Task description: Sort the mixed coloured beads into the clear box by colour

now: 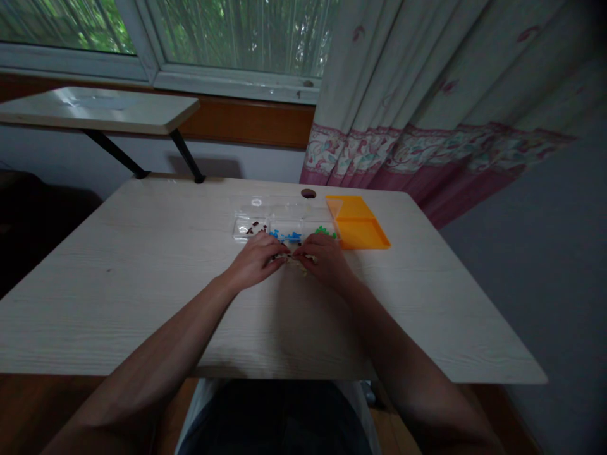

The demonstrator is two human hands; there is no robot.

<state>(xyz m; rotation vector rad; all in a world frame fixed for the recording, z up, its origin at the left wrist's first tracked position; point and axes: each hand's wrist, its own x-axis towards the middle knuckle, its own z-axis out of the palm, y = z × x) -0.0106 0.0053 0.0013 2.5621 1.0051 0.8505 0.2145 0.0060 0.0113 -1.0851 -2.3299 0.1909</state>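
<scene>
My left hand (257, 260) and my right hand (327, 260) meet over the table, just in front of a clear plastic divided box (236, 231). The fingertips of both are pinched close together, on something too small to make out. Small dark brown pieces (256, 227) lie in the box's left compartment, blue pieces (293, 237) in the middle one and green pieces (326, 231) in the right one, partly hidden by my right hand. Below my fingertips are a few tiny pale yellowish pieces (303, 270).
An open orange case (361, 230) lies right of the box, close against it. The box's clear lid (279, 205) is folded back. A raised shelf (99, 110) on black legs stands at the back left of the pale wooden table (156, 265). Curtain (379, 114) hangs behind.
</scene>
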